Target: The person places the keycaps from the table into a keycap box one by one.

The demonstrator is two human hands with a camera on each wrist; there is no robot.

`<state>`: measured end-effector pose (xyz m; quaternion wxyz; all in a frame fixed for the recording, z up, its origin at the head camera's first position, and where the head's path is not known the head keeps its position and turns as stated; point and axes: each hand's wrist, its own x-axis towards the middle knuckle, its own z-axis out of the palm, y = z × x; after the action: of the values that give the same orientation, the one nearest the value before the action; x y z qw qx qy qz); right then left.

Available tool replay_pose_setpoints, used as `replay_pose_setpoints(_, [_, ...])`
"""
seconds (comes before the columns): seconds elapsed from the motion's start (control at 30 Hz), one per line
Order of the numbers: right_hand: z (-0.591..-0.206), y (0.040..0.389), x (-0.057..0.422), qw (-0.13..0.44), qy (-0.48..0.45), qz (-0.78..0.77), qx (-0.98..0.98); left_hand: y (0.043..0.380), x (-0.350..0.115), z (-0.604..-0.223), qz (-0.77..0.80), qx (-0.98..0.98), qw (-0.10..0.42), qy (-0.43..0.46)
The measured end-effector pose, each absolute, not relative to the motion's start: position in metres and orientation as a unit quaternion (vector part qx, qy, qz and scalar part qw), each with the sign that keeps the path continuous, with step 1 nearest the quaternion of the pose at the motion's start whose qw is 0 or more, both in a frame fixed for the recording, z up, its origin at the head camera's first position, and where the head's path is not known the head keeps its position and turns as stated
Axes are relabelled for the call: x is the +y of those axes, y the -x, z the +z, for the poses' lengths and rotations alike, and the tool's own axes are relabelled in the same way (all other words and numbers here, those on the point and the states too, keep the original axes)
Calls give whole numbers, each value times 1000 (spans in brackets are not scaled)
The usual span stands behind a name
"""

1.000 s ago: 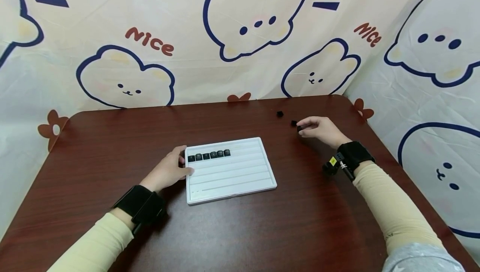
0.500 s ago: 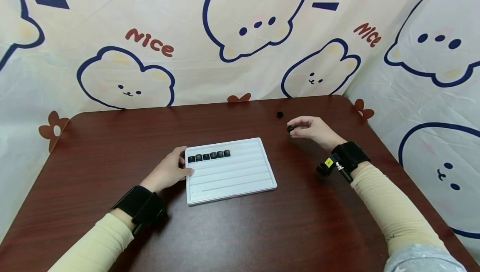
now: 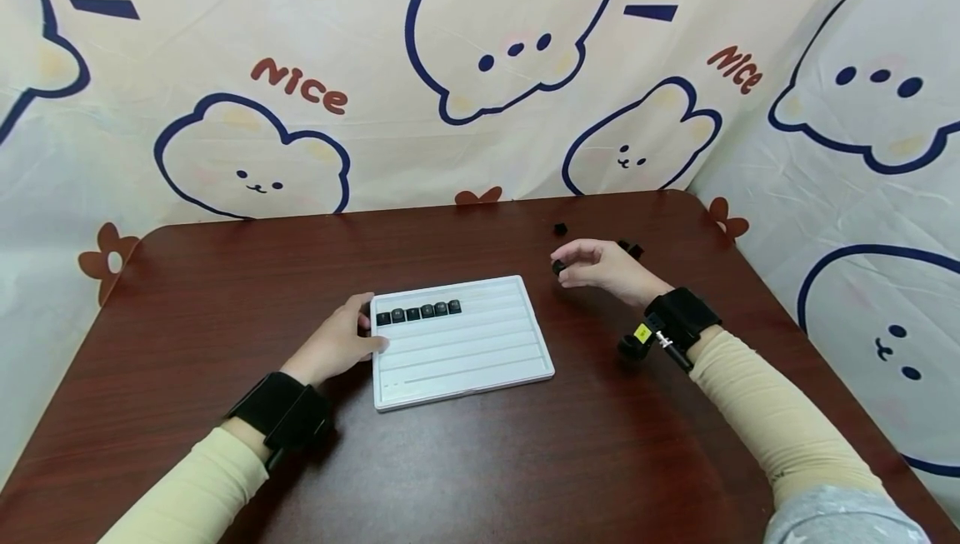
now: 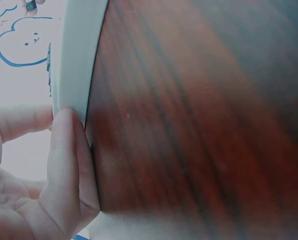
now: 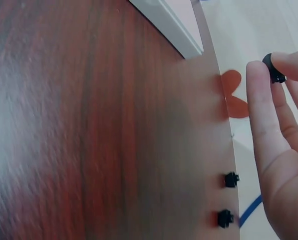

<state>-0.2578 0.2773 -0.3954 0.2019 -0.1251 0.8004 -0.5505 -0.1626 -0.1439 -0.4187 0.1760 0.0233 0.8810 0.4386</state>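
My left hand (image 3: 334,342) grips the left edge of a white ridged tray (image 3: 463,361), its thumb on top; the left wrist view shows fingertips against the tray's rim (image 4: 78,60). A row of several small black keycap-like pieces (image 3: 412,313) lines the tray's upper ridge from its left end. My right hand (image 3: 609,269) pinches another small black keycap-like piece (image 3: 558,267) between thumb and fingers, right of the tray's far corner. In the right wrist view that piece (image 5: 272,69) has a rounded top and small prongs below.
One loose black piece (image 3: 560,229) lies near the far table edge. Two more loose black pieces (image 3: 636,252) lie just behind my right hand. The brown wooden table (image 3: 465,477) meets a printed cloth (image 3: 375,161) at its back and right sides.
My right hand has picked up the black piece and moved left and slightly nearer with it, uncovering two pieces behind it. The left hand and tray stay in place.
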Motion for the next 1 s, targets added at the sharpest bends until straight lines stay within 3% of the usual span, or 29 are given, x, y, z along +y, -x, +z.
replay_pose_setpoints(1.0, [-398, 245, 235, 236, 156, -553, 783, 160, -142, -417, 446, 877, 175, -22])
